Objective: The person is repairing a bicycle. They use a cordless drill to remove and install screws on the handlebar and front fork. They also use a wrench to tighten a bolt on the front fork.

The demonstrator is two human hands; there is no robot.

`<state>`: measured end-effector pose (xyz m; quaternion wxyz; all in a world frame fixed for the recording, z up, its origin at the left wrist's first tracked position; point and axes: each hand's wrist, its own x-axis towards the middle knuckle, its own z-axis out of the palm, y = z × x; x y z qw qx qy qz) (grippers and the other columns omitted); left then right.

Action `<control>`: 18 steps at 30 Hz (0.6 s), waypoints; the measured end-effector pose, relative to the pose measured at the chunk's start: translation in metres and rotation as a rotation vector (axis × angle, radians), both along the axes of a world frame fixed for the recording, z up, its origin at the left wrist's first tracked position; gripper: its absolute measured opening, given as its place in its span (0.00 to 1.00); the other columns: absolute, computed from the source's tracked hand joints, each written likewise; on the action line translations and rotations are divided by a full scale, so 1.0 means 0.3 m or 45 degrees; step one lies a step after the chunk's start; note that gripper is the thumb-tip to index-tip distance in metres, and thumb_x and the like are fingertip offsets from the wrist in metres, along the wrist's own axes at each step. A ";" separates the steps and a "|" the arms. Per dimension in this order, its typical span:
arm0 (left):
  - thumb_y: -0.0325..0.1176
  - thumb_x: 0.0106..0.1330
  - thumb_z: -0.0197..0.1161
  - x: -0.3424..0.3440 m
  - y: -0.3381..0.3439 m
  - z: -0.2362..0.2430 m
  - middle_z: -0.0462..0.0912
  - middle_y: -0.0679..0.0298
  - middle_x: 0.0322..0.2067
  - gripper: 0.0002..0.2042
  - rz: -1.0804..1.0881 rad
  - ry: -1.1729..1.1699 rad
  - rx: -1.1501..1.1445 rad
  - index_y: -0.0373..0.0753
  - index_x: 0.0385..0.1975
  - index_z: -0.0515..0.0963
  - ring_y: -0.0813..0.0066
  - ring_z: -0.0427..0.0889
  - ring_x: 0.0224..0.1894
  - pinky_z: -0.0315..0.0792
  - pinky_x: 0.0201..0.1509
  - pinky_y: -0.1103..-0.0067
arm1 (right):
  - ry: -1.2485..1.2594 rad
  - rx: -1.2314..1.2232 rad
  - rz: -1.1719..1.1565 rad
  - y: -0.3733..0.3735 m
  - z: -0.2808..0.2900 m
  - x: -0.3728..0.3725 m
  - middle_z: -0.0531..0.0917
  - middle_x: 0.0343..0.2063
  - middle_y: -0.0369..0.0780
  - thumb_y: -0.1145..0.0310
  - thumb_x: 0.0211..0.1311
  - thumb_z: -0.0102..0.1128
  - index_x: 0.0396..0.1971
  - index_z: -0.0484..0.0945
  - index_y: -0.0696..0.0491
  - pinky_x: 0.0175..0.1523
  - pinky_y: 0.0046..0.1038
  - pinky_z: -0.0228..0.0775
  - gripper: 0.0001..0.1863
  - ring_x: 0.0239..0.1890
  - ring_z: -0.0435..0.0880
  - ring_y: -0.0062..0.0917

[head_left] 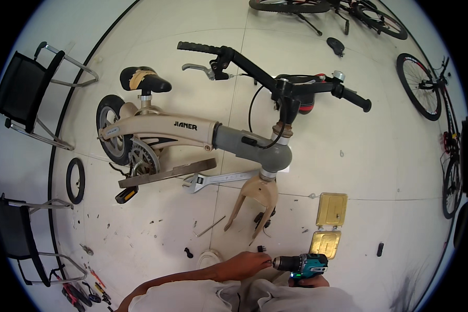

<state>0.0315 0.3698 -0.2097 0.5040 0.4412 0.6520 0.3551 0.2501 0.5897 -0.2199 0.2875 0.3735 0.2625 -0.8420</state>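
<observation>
My right hand (313, 281) grips a teal and black cordless drill (308, 265) low in front of my body, its chuck pointing left. A small green light glows on it. Just off the chuck, my left hand (243, 267) is closed in a pinch at the drill's tip; what its fingers hold is too small to make out. Beyond my hands, a beige and grey child's bicycle (164, 129) stands with a bare front fork (257, 195) that has no wheel in it. An adjustable wrench (216, 179) lies by the fork.
A gold two-part case (332, 209) lies right of the fork. An L-shaped hex key (210, 226), a loose small wheel (75, 181) and scattered small parts lie on the floor. Black chairs (28, 91) stand left; other bicycles (421, 86) are at the right and far side.
</observation>
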 end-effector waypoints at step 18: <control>0.34 0.70 0.55 -0.024 -0.027 -0.027 0.78 0.55 0.30 0.09 0.022 -0.098 0.109 0.34 0.35 0.75 0.56 0.78 0.31 0.72 0.37 0.70 | 0.015 0.030 0.002 0.018 0.023 -0.021 0.84 0.34 0.46 0.74 0.49 0.65 0.50 0.74 0.58 0.40 0.27 0.75 0.25 0.33 0.82 0.29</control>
